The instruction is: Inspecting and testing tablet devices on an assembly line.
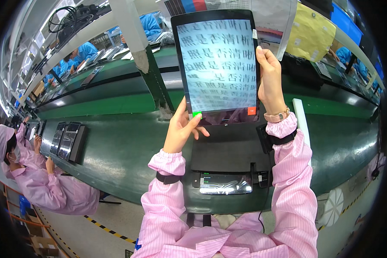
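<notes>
I hold a black tablet upright in front of me, its lit screen showing rows of large characters with a green and a red button at the bottom corners. My left hand supports its lower left corner, thumb pressed on the green button. My right hand grips the right edge, fingers along the frame. Both forearms are in pink striped sleeves with black wrist straps. Below the tablet lies a black pad on the green conveyor belt.
A small lit device sits at the pad's near edge. To the left a person in pink works beside two dark tablets. People in blue work at the far benches. A white bar stands to the right.
</notes>
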`<state>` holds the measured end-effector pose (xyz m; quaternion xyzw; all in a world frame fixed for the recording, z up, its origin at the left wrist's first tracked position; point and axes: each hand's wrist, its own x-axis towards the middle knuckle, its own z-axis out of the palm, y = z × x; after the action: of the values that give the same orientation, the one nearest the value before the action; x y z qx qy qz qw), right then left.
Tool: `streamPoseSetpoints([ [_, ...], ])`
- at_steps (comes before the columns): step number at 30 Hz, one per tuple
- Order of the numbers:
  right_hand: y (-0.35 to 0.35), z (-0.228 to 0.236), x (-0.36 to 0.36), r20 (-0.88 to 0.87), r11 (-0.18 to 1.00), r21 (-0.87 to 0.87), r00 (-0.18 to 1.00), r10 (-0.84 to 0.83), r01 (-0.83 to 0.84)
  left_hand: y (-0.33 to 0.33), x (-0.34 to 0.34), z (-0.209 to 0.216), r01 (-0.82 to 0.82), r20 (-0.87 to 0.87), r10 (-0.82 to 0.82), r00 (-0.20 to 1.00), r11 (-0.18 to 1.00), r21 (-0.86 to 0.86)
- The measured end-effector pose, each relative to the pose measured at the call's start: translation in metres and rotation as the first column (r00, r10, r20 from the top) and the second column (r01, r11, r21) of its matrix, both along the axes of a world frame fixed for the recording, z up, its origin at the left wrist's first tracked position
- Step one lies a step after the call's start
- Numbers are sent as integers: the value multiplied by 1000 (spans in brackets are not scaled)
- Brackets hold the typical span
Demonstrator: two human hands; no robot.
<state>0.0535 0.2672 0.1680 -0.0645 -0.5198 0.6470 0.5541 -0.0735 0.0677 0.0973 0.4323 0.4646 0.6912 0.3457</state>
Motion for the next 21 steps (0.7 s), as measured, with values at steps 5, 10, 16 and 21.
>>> streamPoseSetpoints([
  [5, 1, -1, 1, -13, 1000, 0, 1000, 6, -6, 1, -1, 2, 37, 0, -37, 999, 999, -6],
  [10, 2, -2, 1, -7, 1000, -1, 1000, 8, -8, 2, -3, 0, 29, -12, -29, 999, 999, -15],
  [16, 1, 0, 3, 0, 1000, -19, 1000, 15, -15, 2, -3, 1, 45, -29, -45, 999, 999, 0],
  [21, -4, -5, 15, -20, 996, -68, 998, 56, -57, -7, 2, 7, 65, -48, -66, 997, 998, -25],
])
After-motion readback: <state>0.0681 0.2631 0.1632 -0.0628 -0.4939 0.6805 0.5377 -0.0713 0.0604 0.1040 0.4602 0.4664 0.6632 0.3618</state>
